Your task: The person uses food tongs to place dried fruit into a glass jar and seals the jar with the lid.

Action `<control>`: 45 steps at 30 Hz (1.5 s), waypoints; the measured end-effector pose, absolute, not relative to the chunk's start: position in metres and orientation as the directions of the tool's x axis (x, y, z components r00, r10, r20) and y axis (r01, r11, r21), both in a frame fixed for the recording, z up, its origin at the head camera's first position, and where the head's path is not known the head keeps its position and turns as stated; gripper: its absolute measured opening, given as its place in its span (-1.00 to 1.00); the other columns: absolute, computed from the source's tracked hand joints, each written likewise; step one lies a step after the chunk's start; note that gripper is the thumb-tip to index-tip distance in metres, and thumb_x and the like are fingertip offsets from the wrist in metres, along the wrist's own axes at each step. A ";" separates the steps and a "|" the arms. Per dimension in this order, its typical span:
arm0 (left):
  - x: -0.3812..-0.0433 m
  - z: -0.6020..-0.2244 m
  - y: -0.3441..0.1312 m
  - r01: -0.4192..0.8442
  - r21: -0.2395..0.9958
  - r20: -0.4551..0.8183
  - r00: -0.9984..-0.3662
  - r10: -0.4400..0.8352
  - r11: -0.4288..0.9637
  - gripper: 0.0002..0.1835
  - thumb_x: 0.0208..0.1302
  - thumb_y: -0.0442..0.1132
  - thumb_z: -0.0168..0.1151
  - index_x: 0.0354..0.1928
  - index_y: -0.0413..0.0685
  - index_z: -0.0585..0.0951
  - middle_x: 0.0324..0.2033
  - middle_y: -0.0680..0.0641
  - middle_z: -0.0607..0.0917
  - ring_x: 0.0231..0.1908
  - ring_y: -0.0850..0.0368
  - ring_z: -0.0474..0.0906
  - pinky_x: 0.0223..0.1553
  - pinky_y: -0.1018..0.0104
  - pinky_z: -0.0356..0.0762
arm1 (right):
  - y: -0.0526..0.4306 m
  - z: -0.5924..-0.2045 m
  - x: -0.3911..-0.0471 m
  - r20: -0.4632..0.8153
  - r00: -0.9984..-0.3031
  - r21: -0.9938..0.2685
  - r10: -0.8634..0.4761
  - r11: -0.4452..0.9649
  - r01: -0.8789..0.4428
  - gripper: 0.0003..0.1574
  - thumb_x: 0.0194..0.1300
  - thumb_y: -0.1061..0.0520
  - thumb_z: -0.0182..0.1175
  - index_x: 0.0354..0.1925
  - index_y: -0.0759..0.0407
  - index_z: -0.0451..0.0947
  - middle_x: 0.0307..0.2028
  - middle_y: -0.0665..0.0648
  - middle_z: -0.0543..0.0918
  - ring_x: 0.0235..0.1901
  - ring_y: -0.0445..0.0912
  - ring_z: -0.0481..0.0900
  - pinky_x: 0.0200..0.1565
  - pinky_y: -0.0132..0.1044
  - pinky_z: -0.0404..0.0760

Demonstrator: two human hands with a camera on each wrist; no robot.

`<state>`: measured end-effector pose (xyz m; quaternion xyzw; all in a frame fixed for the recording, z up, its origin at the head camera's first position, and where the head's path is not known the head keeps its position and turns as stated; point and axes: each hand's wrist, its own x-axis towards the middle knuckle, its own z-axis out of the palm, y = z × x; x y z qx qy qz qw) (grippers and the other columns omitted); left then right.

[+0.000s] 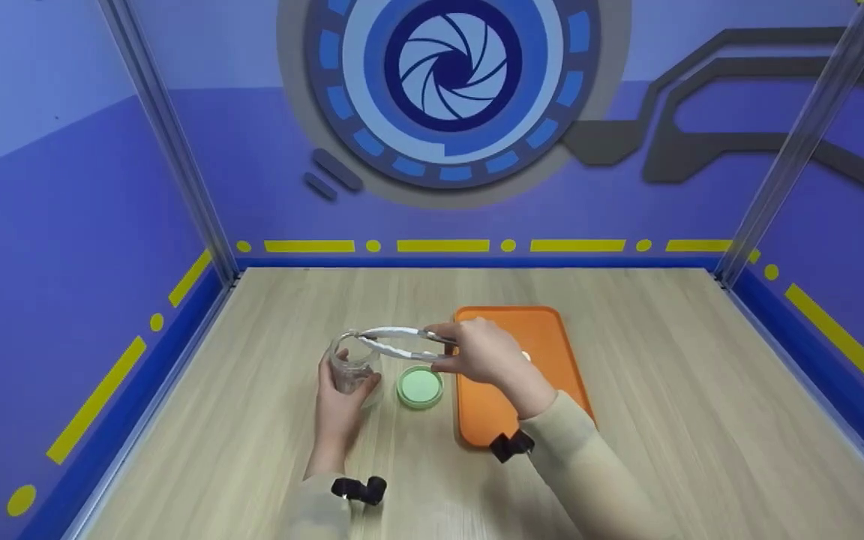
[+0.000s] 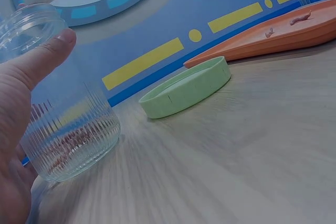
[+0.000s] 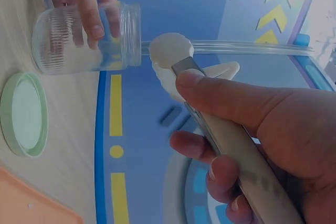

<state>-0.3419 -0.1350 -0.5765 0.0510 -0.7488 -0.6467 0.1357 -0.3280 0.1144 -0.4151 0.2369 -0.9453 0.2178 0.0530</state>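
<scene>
A clear ribbed glass jar (image 1: 353,365), its mouth uncovered, stands on the table. My left hand (image 1: 340,409) grips it, the thumb (image 2: 50,56) along the near side below the mouth. My right hand (image 1: 486,354) holds metal tongs with white scalloped heads (image 3: 170,51). In the head view the heads point left, their tips overlapping the jar's mouth. The tongs' grip (image 3: 236,150) lies between thumb and fingers. Just right of the jar rests a round pale green lid (image 1: 420,385), its raised rim facing up.
An orange tray (image 1: 514,322) lies right of the lid, partly under my right forearm. Small pinkish-brown pieces (image 2: 300,18) sit on it. Blue patterned panels (image 1: 252,165) with metal corner posts (image 1: 169,135) enclose the wooden table (image 1: 664,360) at the back and sides.
</scene>
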 end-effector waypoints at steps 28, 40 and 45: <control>-0.339 -0.578 -0.135 0.095 0.986 0.124 -0.968 -0.217 0.138 0.07 0.11 0.05 0.58 0.57 0.10 0.14 0.54 -0.10 0.31 0.59 -0.15 0.11 0.65 -0.13 -0.04 | 0.176 -0.424 -0.314 0.246 -0.895 -0.457 -0.371 0.770 -0.445 -0.42 0.10 0.04 0.58 0.13 0.01 0.72 -0.32 -0.02 0.76 -0.42 -0.20 0.56 -0.39 -0.31 0.59; -0.337 -0.577 -0.134 0.109 0.990 0.125 -0.972 -0.200 0.088 0.07 0.12 0.03 0.58 0.58 0.19 0.13 0.55 -0.08 0.28 0.60 -0.13 0.08 0.66 -0.10 -0.07 | 0.217 -0.439 -0.310 0.211 -0.916 -0.505 -0.340 0.765 -0.400 -0.54 0.12 0.10 0.57 0.02 0.08 0.72 -0.40 -0.05 0.72 -0.50 -0.21 0.52 -0.47 -0.39 0.58; -0.339 -0.578 -0.135 0.109 0.988 0.129 -0.971 -0.203 0.107 0.07 0.13 0.04 0.57 0.58 0.16 0.13 0.55 -0.09 0.30 0.60 -0.14 0.10 0.66 -0.11 -0.06 | 0.234 -0.444 -0.306 0.184 -0.934 -0.506 -0.306 0.786 -0.357 -0.61 0.13 0.10 0.55 -0.06 0.10 0.72 -0.45 -0.03 0.67 -0.56 -0.21 0.46 -0.53 -0.39 0.48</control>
